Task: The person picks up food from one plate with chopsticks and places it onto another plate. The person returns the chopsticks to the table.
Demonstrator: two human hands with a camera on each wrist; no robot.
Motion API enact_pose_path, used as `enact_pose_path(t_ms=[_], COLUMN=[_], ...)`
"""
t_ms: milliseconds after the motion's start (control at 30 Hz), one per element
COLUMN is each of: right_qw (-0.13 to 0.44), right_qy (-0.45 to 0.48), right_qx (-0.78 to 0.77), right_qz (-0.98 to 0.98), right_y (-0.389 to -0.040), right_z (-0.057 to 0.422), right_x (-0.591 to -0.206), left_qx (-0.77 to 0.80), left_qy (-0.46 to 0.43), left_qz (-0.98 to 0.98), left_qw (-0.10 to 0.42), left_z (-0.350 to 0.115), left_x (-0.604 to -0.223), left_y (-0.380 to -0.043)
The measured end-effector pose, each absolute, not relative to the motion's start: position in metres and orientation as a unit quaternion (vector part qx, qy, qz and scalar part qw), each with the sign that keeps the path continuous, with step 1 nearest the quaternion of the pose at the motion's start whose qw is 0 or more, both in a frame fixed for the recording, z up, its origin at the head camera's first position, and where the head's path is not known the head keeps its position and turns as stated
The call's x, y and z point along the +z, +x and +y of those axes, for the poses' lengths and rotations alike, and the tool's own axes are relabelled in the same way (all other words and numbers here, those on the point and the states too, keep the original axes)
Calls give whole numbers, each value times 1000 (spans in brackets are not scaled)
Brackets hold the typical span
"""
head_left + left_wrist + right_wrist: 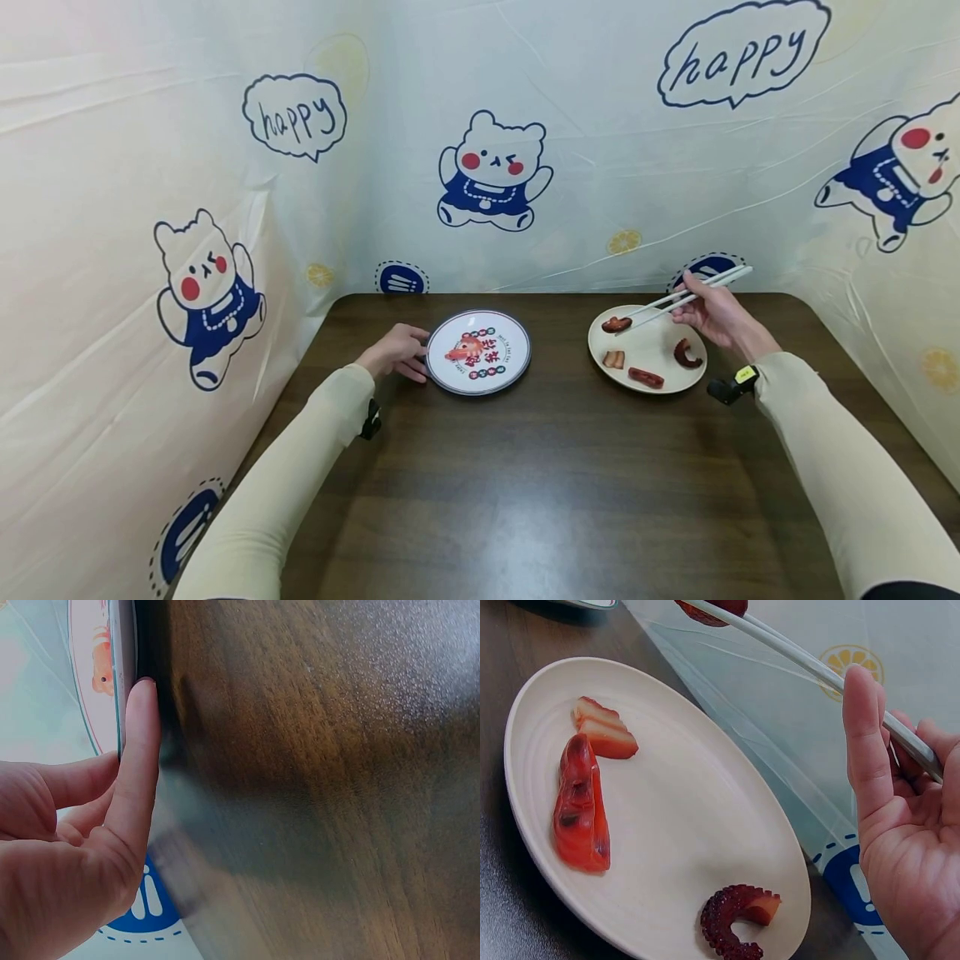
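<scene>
My right hand (712, 312) grips a pair of white chopsticks (723, 278) over the cream plate (663, 325). Their tips pinch a glossy reddish-brown piece of food (615, 325), which appears raised off the plate in the right wrist view; its kind is unclear. On that plate lie a layered slice of meat (606, 729), a red scored sausage (581, 806) and a curled dark octopus tentacle (739, 919). At the left, my left hand (399, 352) pinches the rim of a white printed plate (512, 362), a finger along its outer side and the thumb at its edge.
Both plates stand side by side towards the back of the dark wooden table (525, 483). A pale curtain (585, 183) with bear drawings hangs close behind the table and along its sides. Dark wrist cameras (731, 386) are strapped to both sleeves.
</scene>
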State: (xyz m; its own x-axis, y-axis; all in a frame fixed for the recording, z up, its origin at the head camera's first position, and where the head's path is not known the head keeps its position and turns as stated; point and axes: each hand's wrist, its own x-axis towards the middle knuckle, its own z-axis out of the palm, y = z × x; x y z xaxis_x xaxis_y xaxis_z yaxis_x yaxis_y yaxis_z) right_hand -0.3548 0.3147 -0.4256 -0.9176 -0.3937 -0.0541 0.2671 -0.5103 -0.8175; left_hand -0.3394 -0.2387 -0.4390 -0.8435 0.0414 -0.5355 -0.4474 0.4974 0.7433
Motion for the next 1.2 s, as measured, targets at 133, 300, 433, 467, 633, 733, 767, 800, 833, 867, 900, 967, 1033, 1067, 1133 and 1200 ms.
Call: enact_pose_path(t_ms=[133, 300, 433, 467, 633, 733, 767, 800, 833, 867, 900, 967, 1033, 1067, 1133, 1200], right_qw=[196, 199, 200, 199, 192, 192, 192, 194, 195, 195, 195, 196, 193, 192, 189, 187], right_qy=[-70, -67, -70, -70, -71, -72, -70, -70, -70, -70, -71, -73, -72, -69, -64, -61], right_qx=[-869, -869, -866, -865, -854, -849, -849, -849, -848, -848, -848, -847, -845, -844, -842, -839], right_qz=[449, 448, 453, 456, 479, 486, 488, 487, 488, 488, 487, 489, 493, 495, 501, 507], right_y=[-356, -357, -359, -359, -361, -362, -362, -362, -363, -364, -364, -366, -367, -368, -369, -369], right_z=[313, 309, 306, 305, 300, 296, 294, 293, 291, 289, 288, 284, 281, 279, 276, 272], right_x=[-424, -423, -423, -424, -422, -421, -420, -420, -420, -419, -419, -419, -419, -418, -418, -416], left_qx=[485, 486, 488, 488, 488, 489, 490, 491, 492, 492, 493, 493, 493, 493, 492, 493], left_qy=[-125, -127, -127, -127, -126, -122, -122, -121, -121, -120, -121, -121, -120, -120, -119, -120], left_qz=[828, 827, 826, 826, 827, 826, 826, 825, 825, 825, 824, 825, 825, 825, 825, 825], left_qw=[251, 253, 252, 251, 249, 251, 251, 251, 251, 251, 251, 251, 250, 250, 251, 250], left_z=[-239, -239, -239, -239, -238, -238, -238, -239, -239, -239, -240, -240, -240, -240, -240, -240], left_x=[-439, -440, -439, -439, -438, -438, -438, -438, -438, -438, -439, -439, -439, -439, -438, -438], left_y=[-340, -340, -340, -340, -338, -337, -337, -338, -338, -338, -338, -338, -338, -338, -338, -337])
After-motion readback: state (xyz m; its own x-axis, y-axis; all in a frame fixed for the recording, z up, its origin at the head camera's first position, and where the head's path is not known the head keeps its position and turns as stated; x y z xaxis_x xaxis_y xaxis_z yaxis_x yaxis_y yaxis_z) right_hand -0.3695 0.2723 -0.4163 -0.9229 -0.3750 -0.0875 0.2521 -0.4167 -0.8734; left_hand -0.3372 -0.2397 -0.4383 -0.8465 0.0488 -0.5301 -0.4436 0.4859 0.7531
